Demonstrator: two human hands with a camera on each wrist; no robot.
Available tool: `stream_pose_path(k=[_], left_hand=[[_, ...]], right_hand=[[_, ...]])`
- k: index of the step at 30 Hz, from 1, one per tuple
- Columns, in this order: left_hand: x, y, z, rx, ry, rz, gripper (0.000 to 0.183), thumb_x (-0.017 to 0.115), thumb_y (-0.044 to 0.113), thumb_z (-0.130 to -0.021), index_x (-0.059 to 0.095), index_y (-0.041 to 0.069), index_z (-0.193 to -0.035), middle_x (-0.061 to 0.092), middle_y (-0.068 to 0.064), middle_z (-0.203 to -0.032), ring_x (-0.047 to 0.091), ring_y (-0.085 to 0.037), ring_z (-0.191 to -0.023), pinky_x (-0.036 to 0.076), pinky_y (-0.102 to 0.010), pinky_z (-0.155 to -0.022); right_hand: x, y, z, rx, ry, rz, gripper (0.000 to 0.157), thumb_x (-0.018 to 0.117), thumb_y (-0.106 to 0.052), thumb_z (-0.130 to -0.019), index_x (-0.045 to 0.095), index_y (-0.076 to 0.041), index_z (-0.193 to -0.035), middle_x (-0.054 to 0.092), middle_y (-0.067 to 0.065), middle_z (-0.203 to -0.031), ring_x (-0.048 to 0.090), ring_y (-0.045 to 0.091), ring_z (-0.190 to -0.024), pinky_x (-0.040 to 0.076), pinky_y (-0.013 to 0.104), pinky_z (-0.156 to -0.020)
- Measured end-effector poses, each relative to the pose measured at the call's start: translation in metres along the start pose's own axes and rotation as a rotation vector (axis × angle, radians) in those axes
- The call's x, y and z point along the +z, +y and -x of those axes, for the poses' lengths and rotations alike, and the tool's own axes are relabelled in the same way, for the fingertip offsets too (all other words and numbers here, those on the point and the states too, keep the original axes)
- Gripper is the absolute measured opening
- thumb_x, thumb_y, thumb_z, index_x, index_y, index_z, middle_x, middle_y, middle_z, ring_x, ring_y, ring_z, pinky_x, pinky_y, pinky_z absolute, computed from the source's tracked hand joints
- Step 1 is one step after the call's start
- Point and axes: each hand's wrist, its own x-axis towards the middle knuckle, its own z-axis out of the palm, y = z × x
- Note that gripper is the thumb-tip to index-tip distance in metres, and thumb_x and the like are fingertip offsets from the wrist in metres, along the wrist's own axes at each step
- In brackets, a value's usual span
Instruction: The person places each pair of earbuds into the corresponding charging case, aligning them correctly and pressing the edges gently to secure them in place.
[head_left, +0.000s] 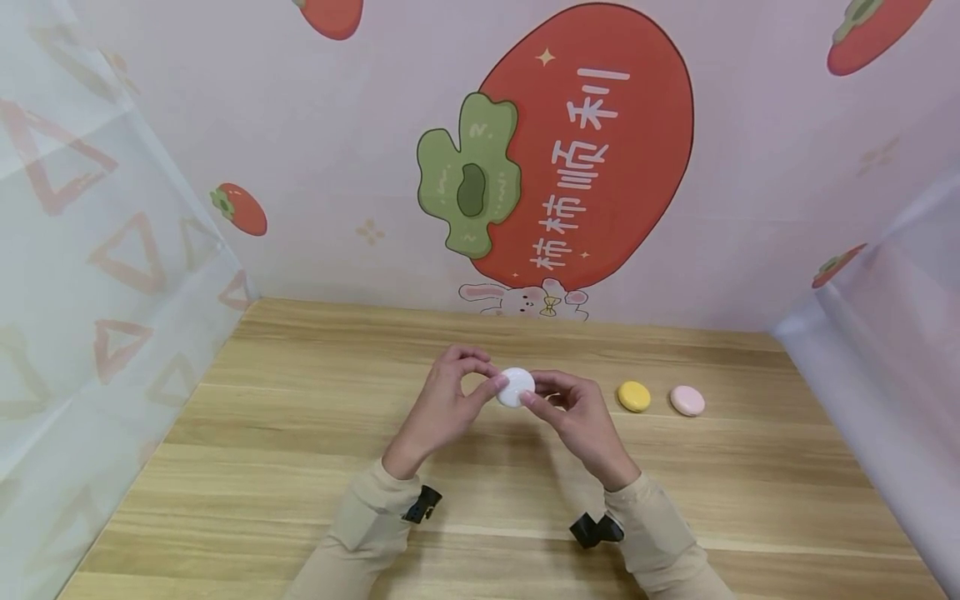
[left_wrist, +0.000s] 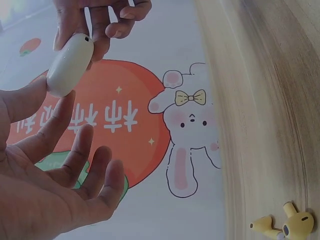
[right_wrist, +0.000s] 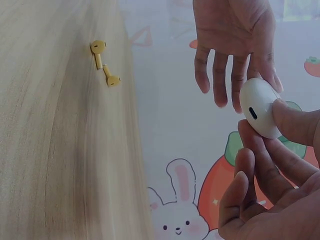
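Observation:
A glossy white rounded earbud case (head_left: 515,387) is held up between both hands, above the wooden table. My left hand (head_left: 442,408) pinches its left side with thumb and index finger, the other fingers spread away from it. From the opposite side, my right hand (head_left: 583,421) grips the case with thumb and fingers. In the right wrist view the case (right_wrist: 261,107) appears closed, with a dark oval port on its edge. The left wrist view shows the same case (left_wrist: 71,65) side-on between the fingertips of the two hands.
Right of the hands, a yellow round case (head_left: 633,396) and a pink round case (head_left: 687,400) lie on the table (head_left: 262,467). Two yellow earbuds (right_wrist: 113,80) rest on the wood in the wrist views. A printed cloth backdrop (head_left: 330,167) rises behind the table.

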Motion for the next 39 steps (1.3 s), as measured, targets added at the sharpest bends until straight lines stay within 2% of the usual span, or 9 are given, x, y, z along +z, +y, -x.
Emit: stream_pose_path(k=[8,14,20,27,32,39], left_hand=[[0.0,0.001,0.001,0.008,-0.013,-0.038,0.015,0.073,0.022,-0.096,0.075,0.007,-0.095,0.059,-0.012,-0.12,0.049,-0.033,-0.121,0.039,-0.057,-0.101],[-0.012,0.004,0.0,-0.04,0.01,-0.008,0.019,0.071,0.027,-0.097,0.074,0.011,-0.107,0.061,-0.008,-0.12,0.053,-0.029,-0.119,0.043,-0.056,-0.099],[-0.021,0.003,-0.001,-0.041,0.039,0.012,0.025,0.068,0.028,-0.099,0.073,0.008,-0.113,0.061,-0.008,-0.12,0.055,-0.026,-0.117,0.044,-0.054,-0.1],[-0.024,0.001,0.0,-0.028,0.044,0.028,0.029,0.07,0.023,-0.098,0.07,0.003,-0.118,0.061,-0.012,-0.123,0.057,-0.03,-0.116,0.047,-0.054,-0.098],[-0.026,0.001,0.0,-0.017,0.05,0.027,0.029,0.07,0.021,-0.098,0.069,0.0,-0.118,0.061,-0.014,-0.124,0.057,-0.03,-0.115,0.048,-0.053,-0.098],[-0.026,-0.002,-0.001,-0.013,0.042,0.042,0.029,0.07,0.02,-0.098,0.07,0.0,-0.118,0.061,-0.013,-0.122,0.057,-0.028,-0.113,0.048,-0.054,-0.097]], right_hand=[[-0.001,0.0,0.001,0.013,0.013,-0.003,0.025,0.076,-0.015,-0.093,0.075,-0.008,-0.117,0.073,0.006,-0.105,0.063,0.027,-0.096,0.053,0.032,-0.077],[-0.003,-0.002,0.001,0.011,0.028,0.005,0.026,0.076,-0.017,-0.093,0.075,-0.007,-0.117,0.073,0.006,-0.104,0.063,0.026,-0.094,0.053,0.031,-0.076],[-0.006,-0.002,0.001,0.025,0.046,-0.001,0.028,0.077,-0.016,-0.092,0.074,-0.006,-0.118,0.073,0.008,-0.105,0.064,0.026,-0.093,0.055,0.029,-0.076],[-0.014,0.002,0.001,0.028,0.06,0.003,0.03,0.078,-0.017,-0.092,0.074,-0.006,-0.119,0.072,0.01,-0.104,0.065,0.026,-0.092,0.056,0.028,-0.076],[-0.026,0.005,0.004,0.026,0.068,0.012,0.029,0.078,-0.017,-0.092,0.073,-0.005,-0.118,0.071,0.011,-0.102,0.065,0.025,-0.09,0.056,0.027,-0.076],[-0.046,0.017,0.009,0.044,0.098,0.09,0.031,0.076,-0.018,-0.093,0.072,-0.001,-0.119,0.071,0.012,-0.101,0.065,0.021,-0.09,0.055,0.024,-0.076]])
